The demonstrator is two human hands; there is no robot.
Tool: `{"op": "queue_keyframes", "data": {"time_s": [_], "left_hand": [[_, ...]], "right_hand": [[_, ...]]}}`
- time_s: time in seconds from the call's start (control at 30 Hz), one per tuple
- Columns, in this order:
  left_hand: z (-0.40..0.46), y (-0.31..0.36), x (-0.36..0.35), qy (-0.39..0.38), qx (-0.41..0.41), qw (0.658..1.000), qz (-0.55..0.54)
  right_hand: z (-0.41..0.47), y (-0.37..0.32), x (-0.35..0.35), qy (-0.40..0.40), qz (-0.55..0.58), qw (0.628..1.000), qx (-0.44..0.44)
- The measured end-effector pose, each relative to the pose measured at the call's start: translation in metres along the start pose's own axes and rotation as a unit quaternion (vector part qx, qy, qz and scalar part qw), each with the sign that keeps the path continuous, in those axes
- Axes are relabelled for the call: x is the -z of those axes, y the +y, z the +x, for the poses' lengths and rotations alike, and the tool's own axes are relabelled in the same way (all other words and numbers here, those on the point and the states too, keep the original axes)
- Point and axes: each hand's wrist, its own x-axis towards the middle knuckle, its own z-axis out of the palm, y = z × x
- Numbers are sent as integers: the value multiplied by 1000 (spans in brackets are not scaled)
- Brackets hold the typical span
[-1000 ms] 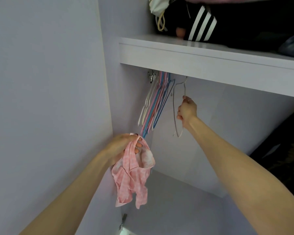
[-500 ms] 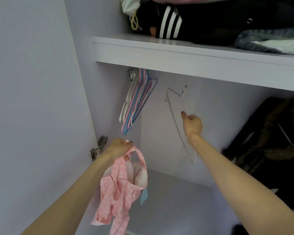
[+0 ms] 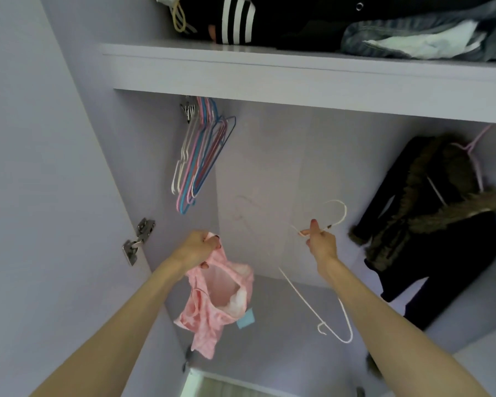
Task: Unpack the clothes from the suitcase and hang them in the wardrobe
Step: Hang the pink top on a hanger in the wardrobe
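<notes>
A thin white wire hanger [image 3: 321, 282] is pinched by the right hand [image 3: 321, 243] beside the crumpled pink patterned garment [image 3: 218, 299], gripped by the left hand [image 3: 196, 247], seemingly for threading.

Two hands: the left grip [image 3: 196, 247] with one pink garment [image 3: 218, 296], the right grip [image 3: 321, 243] with one white hanger [image 3: 312, 308]. One bunch of hangers [image 3: 198, 156] at the rail's left end, too tightly packed to count. One dark coat [image 3: 430, 224] on one pink hanger [image 3: 474, 147]. Two hinges [image 3: 138, 239] show.
</notes>
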Motion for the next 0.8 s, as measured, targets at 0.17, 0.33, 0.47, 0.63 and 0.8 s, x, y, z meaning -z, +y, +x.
{"op": "queue_keyframes", "data": {"time_s": [0.17,0.33,0.47,0.63,0.8], "left_hand": [[5,-10,0,39,-11,999,33],[7,-15,1,74,-40,995,46],[6,-16,5,71,-49,993,81],[2,-19,10,106,-83,982,135],[-4,-16,11,133,-134,967,172]], "right_hand": [[4,8,17,-3,-14,1000,-12],[5,5,21,-23,-29,999,-11],[5,6,19,-46,-25,998,-33],[0,2,12,-56,-25,997,-44],[-5,-4,6,-59,-28,997,-33]]}}
